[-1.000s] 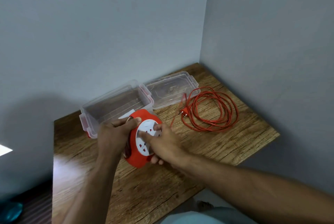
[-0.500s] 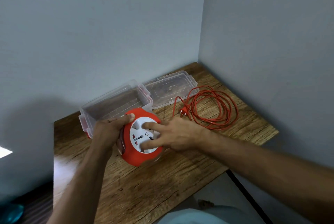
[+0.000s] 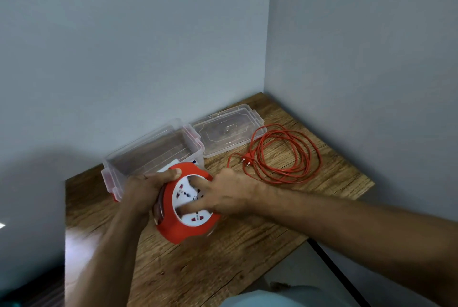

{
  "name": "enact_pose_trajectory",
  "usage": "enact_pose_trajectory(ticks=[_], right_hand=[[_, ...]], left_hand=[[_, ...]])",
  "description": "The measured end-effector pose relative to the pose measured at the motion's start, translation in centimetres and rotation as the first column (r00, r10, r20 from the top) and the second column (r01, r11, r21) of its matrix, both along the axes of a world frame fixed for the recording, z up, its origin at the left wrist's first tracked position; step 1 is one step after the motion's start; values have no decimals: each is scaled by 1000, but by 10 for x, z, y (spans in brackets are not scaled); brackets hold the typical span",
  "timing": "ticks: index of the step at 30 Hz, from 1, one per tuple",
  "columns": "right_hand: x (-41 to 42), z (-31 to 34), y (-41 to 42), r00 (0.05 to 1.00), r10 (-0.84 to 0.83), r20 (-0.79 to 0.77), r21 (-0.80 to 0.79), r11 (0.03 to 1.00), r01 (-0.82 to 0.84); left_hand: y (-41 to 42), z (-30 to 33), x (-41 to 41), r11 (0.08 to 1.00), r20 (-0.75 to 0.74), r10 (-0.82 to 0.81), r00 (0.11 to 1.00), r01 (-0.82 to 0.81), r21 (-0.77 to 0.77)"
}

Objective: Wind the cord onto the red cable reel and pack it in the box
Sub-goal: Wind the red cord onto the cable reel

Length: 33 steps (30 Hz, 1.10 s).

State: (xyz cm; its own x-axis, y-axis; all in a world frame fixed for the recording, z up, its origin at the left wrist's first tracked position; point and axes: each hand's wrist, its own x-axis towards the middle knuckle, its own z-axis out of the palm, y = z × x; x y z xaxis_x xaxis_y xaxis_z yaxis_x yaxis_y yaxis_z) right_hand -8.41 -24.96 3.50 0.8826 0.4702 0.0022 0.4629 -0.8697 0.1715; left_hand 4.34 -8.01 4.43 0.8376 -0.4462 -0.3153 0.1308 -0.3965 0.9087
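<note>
The red cable reel (image 3: 183, 228) with a white socket face is tilted above the wooden table (image 3: 223, 257). My left hand (image 3: 146, 190) grips its left rim, thumb over the top edge. My right hand (image 3: 228, 194) lies on the white face, fingers spread and pressed into it. The red cord (image 3: 285, 155) lies in loose loops on the table to the right, its plug (image 3: 246, 159) at the near left of the coil. One strand runs from the coil toward the reel. The clear plastic box (image 3: 148, 155) stands open just behind the reel.
The box's clear lid (image 3: 228, 131) lies flat between the box and the cord. Grey walls meet in a corner behind the table. The table's front edge runs diagonally at lower right, with floor beyond it.
My right hand has turned on the reel's white face, and the sockets have rotated. The reel has shifted slightly. The loose cord's strand near the plug has drawn in toward the reel.
</note>
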Motion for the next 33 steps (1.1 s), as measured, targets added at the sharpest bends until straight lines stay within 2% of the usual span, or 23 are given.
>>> enact_pose_trajectory(ticks=[2, 3, 4, 6, 8, 9, 10, 11, 12, 13, 14, 15, 16, 17, 18, 19, 20, 22, 25, 29, 31, 33], right_hand=[[-2, 8, 8, 966, -256, 30, 227, 943, 243], [-4, 8, 13, 916, -400, -4, 367, 852, 374], [-4, 6, 19, 849, -521, -85, 500, 715, 489], [-2, 3, 32, 664, -618, -421, 669, 283, 687], [2, -3, 43, 531, -520, -669, 684, -152, 713], [4, -4, 46, 480, -403, -779, 617, -357, 702], [6, -4, 46, 430, -261, -864, 501, -515, 695], [6, -4, 46, 405, -133, -904, 397, -611, 685], [5, -3, 44, 397, -59, -916, 342, -629, 698], [4, -3, 40, 402, -57, -914, 355, -593, 723], [2, -2, 37, 416, -142, -898, 429, -492, 758], [-2, -2, 33, 450, -324, -832, 541, -298, 786], [-8, -2, 26, 517, -538, -666, 617, -6, 787], [-12, -5, 18, 621, -675, -399, 586, 333, 739], [-17, -8, 10, 742, -654, -150, 485, 605, 631], [-20, -9, 2, 852, -523, 8, 384, 789, 480], [-22, -10, -7, 932, -356, 66, 276, 904, 325], [-21, -13, -19, 992, -87, 88, 129, 989, 75], [-14, -8, -29, 994, 110, 28, 3, 994, -110], [-11, -1, -25, 977, 213, -3, -138, 968, -211], [-7, -9, -26, 960, 272, 68, -138, 955, -261], [-3, -21, -25, 964, 240, 115, -108, 968, -228]], left_hand=[[-3, 1, -3, 997, 0, 71, 997, -71, -43], [-5, 0, -6, 992, 5, 106, 994, -105, -63], [-7, 0, -8, 987, 13, 139, 990, -138, -84], [-13, -1, -13, 981, 46, 175, 984, -170, -97], [-16, -2, -20, 985, 114, 163, 980, -155, -73], [-16, -3, -22, 986, 146, 161, 976, -154, -60], [-16, -4, -25, 986, 169, 162, 972, -155, -56], [-15, -6, -26, 987, 187, 160, 969, -152, -58], [-14, -7, -27, 987, 205, 157, 966, -148, -59], [-14, -8, -27, 987, 215, 158, 964, -149, -57], [-13, -8, -28, 986, 203, 166, 965, -158, -56], [-12, -9, -26, 984, 176, 177, 968, -169, -57], [-12, -8, -24, 981, 140, 190, 972, -183, -64], [-11, -8, -23, 980, 105, 195, 975, -189, -67], [-10, -5, -22, 980, 73, 190, 979, -186, -67], [-10, -5, -19, 983, 56, 174, 983, -171, -60], [-9, -3, -18, 987, 41, 156, 987, -154, -52], [-8, -6, -12, 996, 8, 91, 996, -91, -9], [-9, -9, -5, 997, -82, -47, 996, 51, 50], [-17, -12, -5, 988, -112, -105, 988, 117, 104], [-20, -14, -8, 987, -111, -105, 988, 117, 107], [-20, -16, -9, 990, -79, -91, 993, 99, 101]])
